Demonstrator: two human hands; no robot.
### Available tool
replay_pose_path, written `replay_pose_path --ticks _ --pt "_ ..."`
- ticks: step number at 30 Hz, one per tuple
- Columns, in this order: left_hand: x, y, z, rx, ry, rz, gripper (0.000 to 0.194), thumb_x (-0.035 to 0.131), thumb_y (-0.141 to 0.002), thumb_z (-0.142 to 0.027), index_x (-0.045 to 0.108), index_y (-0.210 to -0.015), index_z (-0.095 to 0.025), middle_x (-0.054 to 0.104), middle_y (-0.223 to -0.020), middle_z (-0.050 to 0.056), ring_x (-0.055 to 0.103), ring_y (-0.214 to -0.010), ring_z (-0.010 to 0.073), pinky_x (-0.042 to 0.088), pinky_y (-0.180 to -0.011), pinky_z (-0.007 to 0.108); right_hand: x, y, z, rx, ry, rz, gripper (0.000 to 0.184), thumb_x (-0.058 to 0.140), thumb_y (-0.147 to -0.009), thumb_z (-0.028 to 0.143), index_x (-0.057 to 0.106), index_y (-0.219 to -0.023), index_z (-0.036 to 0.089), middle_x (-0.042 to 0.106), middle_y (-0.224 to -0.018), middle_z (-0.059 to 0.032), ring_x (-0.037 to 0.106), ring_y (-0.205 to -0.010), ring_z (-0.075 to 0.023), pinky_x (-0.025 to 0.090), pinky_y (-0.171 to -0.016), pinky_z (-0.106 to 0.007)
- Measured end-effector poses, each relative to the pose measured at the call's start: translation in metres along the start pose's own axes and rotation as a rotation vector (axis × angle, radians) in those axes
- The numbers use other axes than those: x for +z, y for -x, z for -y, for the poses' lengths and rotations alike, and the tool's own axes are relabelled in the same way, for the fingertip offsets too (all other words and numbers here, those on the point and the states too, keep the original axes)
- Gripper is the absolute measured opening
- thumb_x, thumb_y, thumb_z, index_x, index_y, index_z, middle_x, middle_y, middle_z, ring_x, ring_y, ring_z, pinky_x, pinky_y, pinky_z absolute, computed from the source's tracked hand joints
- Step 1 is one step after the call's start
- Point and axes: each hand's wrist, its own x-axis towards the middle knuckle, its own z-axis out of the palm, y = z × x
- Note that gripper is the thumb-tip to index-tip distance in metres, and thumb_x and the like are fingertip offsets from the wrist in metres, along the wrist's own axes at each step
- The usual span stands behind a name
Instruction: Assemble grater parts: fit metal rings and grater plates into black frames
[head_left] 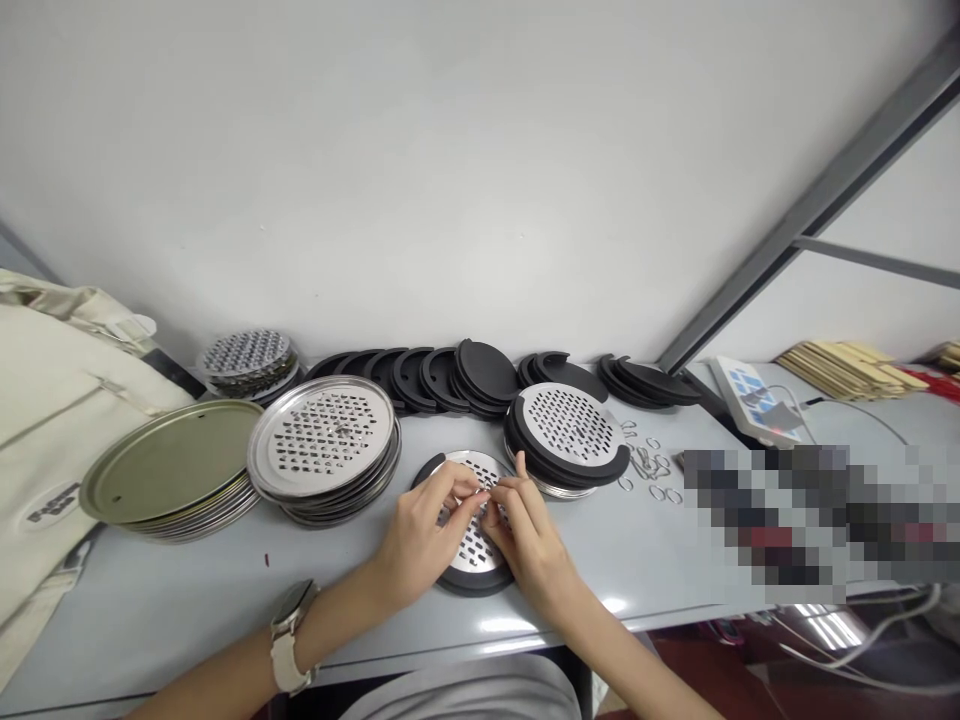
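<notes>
A silver perforated grater disc (474,553) lies on the table with a black rim piece (476,582) partly around it. Above its middle, my left hand (424,540) and my right hand (536,540) meet, thumbs and fingertips pinched together. Whatever sits between the fingertips is too small and covered to make out. Just behind my right hand, another grater disc (574,425) in a black rim tops a stack. Small metal rings (656,492) lie loose to the right of that stack.
To the left stand a stack of grater discs (324,445) and a stack of olive-green round plates (172,465). Black round pieces (487,372) lean along the wall. A cream bag (60,400) stands at far left. Wooden pieces (847,370) and a white device (754,400) lie right.
</notes>
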Motion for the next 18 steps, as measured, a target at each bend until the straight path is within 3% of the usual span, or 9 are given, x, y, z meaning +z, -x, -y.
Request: replay_pose_path --ticks 5,11,15,18 --pt "0.001 0.004 0.002 0.111 -0.07 0.02 0.008 0.055 -0.09 -0.015 0.055 -0.097 -0.019 0.066 -0.084 -0.002 0.066 -0.075 0.0095 0.056 -0.074 0.019 -0.002 -0.002 0.002 -0.003 -0.005 -0.008 0.021 0.042 -0.093 0.007 0.046 -0.109 0.02 0.05 -0.092 -0.0043 0.058 -0.082 -0.0192 0.029 -0.111 -0.065" --pt "-0.002 0.009 0.004 0.362 -0.227 0.12 0.017 0.048 -0.093 -0.008 0.053 -0.107 -0.016 0.066 -0.089 0.002 0.066 -0.083 0.0127 0.055 -0.082 0.024 -0.002 0.0 0.0 0.027 -0.065 -0.008 0.018 0.043 -0.095 0.012 0.047 -0.109 0.022 0.052 -0.092 -0.0045 0.059 -0.085 -0.0208 0.027 -0.112 -0.063" --pt "-0.008 0.005 0.003 0.491 -0.322 0.192 0.022 0.047 -0.092 -0.006 0.051 -0.113 -0.011 0.066 -0.087 0.006 0.066 -0.082 0.0159 0.058 -0.079 0.029 0.0 0.002 -0.002 0.066 -0.119 -0.007 0.014 0.046 -0.095 0.015 0.046 -0.107 0.023 0.053 -0.091 -0.0036 0.059 -0.089 -0.0209 0.024 -0.114 -0.062" --pt "-0.013 -0.001 0.0 0.638 -0.388 0.202 0.022 0.047 -0.092 -0.007 0.052 -0.114 -0.008 0.068 -0.089 0.01 0.068 -0.085 0.0184 0.059 -0.08 0.032 0.001 0.002 -0.004 0.101 -0.166 -0.027 0.01 0.048 -0.095 0.018 0.046 -0.102 0.023 0.053 -0.089 -0.0022 0.058 -0.084 -0.0194 0.027 -0.113 -0.061"
